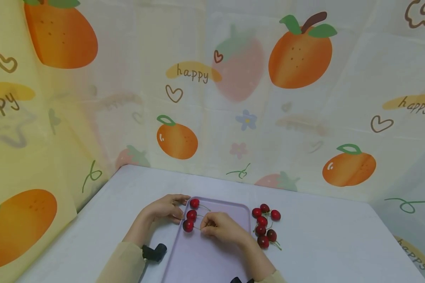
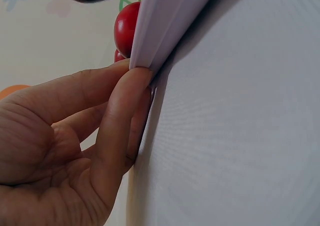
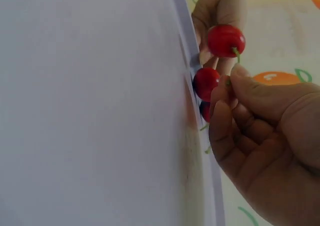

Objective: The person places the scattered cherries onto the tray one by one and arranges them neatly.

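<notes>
A pale purple tray (image 1: 212, 255) lies on the white table, with three red cherries in a column along its left side. My left hand (image 1: 168, 207) pinches the tray's left rim between thumb and fingers, clearly shown in the left wrist view at the rim (image 2: 150, 31). Over the tray, my right hand (image 1: 221, 227) pinches the green stem (image 3: 237, 56) of the nearest cherry (image 1: 188, 225) between thumb and forefinger. Beyond that one are the middle cherry (image 1: 191, 214) and the far cherry (image 1: 194, 203), whose stem points right.
Several more cherries (image 1: 262, 221) with green stems lie in a loose cluster on the table (image 1: 322, 239), just right of the tray. A fruit-printed cloth (image 1: 205, 129) hangs behind the table and along its sides. Black wrist devices (image 1: 155, 252) sit at both sleeves.
</notes>
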Motion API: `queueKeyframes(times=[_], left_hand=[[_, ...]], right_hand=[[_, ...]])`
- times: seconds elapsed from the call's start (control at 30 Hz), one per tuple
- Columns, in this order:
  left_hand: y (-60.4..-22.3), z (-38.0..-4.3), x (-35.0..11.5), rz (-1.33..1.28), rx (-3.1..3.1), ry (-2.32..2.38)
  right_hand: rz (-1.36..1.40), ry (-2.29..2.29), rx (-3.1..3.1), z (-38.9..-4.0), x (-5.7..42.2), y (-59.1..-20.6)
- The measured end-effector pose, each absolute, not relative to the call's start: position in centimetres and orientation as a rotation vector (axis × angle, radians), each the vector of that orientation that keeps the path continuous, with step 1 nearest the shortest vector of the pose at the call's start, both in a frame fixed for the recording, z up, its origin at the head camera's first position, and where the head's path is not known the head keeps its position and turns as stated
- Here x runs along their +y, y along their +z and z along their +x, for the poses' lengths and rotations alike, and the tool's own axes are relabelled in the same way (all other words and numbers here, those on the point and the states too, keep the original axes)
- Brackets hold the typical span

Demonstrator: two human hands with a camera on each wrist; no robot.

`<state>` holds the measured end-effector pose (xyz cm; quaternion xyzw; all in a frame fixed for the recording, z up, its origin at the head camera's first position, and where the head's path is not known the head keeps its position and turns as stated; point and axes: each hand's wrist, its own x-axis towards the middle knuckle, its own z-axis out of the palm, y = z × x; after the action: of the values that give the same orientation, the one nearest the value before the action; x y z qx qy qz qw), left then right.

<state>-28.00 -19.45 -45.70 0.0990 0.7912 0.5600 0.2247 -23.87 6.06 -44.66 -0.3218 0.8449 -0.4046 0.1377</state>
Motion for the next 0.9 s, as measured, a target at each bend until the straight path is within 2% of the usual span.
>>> queueKeyframes(times=[0.9], left_hand=[[-45.89,-28.1,-19.41,0.27,2.174,1.55]], right_hand=[[-0.881,-1.164,2.482,-24.31,5.66,-45.69]])
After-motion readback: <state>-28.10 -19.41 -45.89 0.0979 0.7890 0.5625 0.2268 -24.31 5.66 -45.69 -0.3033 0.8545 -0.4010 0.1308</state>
